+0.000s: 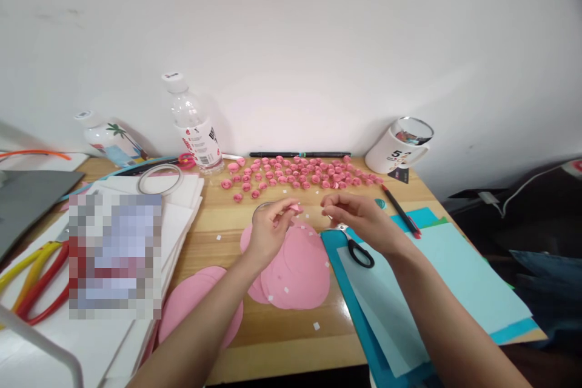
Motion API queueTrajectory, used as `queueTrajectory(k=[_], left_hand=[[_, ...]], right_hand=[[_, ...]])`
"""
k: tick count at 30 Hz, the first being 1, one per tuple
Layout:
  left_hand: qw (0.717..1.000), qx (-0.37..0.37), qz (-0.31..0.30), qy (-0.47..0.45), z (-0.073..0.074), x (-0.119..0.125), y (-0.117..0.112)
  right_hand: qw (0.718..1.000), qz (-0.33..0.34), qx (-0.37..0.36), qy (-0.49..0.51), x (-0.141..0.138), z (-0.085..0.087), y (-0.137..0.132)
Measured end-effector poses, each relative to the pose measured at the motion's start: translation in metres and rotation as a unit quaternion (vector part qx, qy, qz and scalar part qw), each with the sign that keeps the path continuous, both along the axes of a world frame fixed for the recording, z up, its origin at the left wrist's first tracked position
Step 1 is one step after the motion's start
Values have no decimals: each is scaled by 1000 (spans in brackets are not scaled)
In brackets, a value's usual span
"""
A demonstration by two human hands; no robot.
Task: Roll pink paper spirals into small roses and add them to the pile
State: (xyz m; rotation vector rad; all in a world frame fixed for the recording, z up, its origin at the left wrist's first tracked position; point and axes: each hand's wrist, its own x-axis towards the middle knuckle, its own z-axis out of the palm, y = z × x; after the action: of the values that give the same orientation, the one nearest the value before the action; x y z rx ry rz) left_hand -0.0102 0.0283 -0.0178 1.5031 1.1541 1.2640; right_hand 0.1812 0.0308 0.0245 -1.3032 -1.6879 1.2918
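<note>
My left hand (269, 229) is closed in a pinch on a small pink paper roll (296, 208), above a stack of pink paper circles (297, 270). A short gap to the right, my right hand (361, 218) has its thumb and fingertips drawn together; what lies between them, if anything, is too small to tell. Black-handled scissors (362, 254) lie below that hand, their blades partly hidden by it. Beyond both hands, many small rolled pink paper roses (297, 176) are spread along the back of the wooden table. A second stack of pink circles (188, 300) is partly behind my left forearm.
Two bottles, one clear (195, 127) and one printed (111, 139), stand at back left. A tape roll (159, 180) and red-yellow tools (40, 279) lie on white papers (127, 345). At right are a mug (386, 148), a pen (400, 212) and blue sheets (459, 279).
</note>
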Motion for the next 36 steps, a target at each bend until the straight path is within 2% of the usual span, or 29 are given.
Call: queueTrajectory(k=[3,6,10,15,24,27,30,33,36], left_hand=[[999,-8,-39,0,2,0,0],[998,-13,-68,9,5,-2,1],[996,-14,-86,7,6,-5,2],[995,-19,-94,16,4,-5,2],[992,-9,-112,56,-1,-4,2],[990,4,-117,81,-1,-4,2],[987,44,-101,113,-2,-4,0],[980,106,-90,143,-3,-4,-2],[973,144,-93,153,-1,-3,-5]], right_hand=[[999,38,3,31,-17,8,3],[998,57,-3,11,-23,2,7],[998,63,-28,3,-19,-9,11],[994,86,-61,21,-15,-14,11],[995,93,-25,-27,-13,-22,12],[996,79,-9,-43,-14,-22,10],[999,31,-17,-36,-16,-23,7],[999,-20,-43,-1,-18,-25,4],[994,-30,-92,57,-20,-28,3]])
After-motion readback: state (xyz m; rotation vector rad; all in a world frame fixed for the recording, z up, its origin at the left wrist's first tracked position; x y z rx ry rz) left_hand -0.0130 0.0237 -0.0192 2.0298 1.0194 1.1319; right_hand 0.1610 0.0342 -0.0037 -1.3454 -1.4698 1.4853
